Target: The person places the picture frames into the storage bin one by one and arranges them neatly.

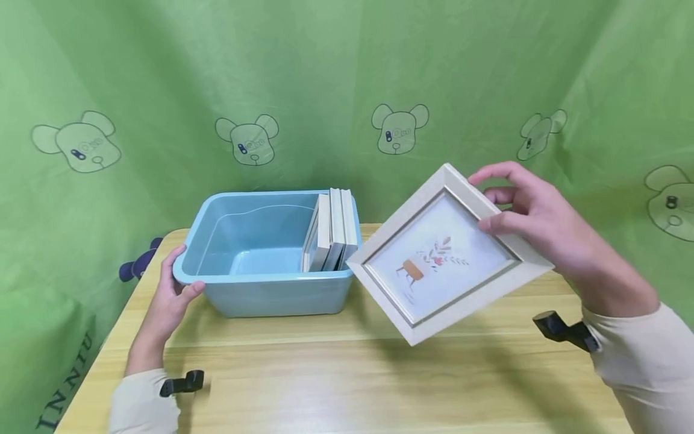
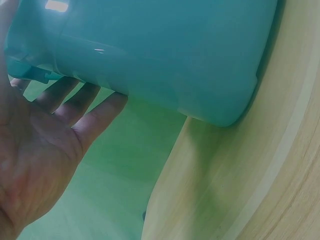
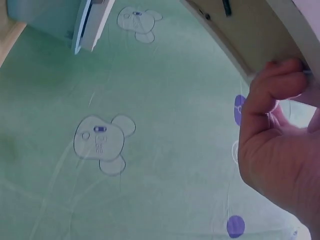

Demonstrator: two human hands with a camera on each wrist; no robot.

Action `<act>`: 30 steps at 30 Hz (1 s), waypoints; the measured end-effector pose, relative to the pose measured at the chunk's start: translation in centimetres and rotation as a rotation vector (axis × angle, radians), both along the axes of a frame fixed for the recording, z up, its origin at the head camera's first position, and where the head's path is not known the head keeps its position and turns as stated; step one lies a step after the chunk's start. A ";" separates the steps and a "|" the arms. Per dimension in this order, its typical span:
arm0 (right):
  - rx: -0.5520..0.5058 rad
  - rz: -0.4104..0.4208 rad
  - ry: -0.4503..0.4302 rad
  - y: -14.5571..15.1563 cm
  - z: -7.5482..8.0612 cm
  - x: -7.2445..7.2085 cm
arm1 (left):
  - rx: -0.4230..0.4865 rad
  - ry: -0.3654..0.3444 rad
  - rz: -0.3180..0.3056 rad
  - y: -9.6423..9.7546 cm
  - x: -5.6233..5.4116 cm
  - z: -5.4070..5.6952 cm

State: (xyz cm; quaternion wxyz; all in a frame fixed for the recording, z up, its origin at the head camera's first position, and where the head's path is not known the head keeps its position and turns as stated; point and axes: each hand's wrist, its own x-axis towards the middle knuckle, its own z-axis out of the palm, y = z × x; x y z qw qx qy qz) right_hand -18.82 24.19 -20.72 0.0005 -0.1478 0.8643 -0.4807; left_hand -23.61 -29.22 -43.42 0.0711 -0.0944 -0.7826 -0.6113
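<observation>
My right hand [image 1: 534, 211] pinches a cream picture frame [image 1: 531, 256] by its upper right edge, thumb on the front and fingers behind. The frame is tilted, held over the table to the right of a light blue plastic basin [image 1: 276, 295], and its picture shows an orange pot with flowers. In the right wrist view, fingers curl against the brown back board [image 3: 255, 35]. My left hand [image 1: 169, 301] grips the basin's rim at the left front corner, its fingers along the outer wall in the left wrist view. Several similar frames [image 1: 337, 226] stand on edge inside, against the basin's right wall.
The basin stands on a light wooden table [image 1: 303, 386]. Behind it hangs a green curtain [image 1: 325, 72] printed with bear heads. Something dark purple [image 1: 140, 262] shows past the table's left edge. Each sleeve carries a black wrist mount [image 1: 566, 331].
</observation>
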 end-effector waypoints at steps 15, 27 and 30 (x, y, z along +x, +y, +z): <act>-0.429 0.019 -0.036 -4.4 1.2 -2.7 | -0.046 -0.012 0.004 0.1 0.0 0.2; -0.471 -0.103 -0.112 -7.9 1.5 -5.6 | -0.009 -0.001 -0.005 0.1 -0.1 0.2; -0.448 -0.118 -0.115 -8.6 1.4 -6.2 | -0.018 -0.004 -0.001 0.1 -0.1 0.2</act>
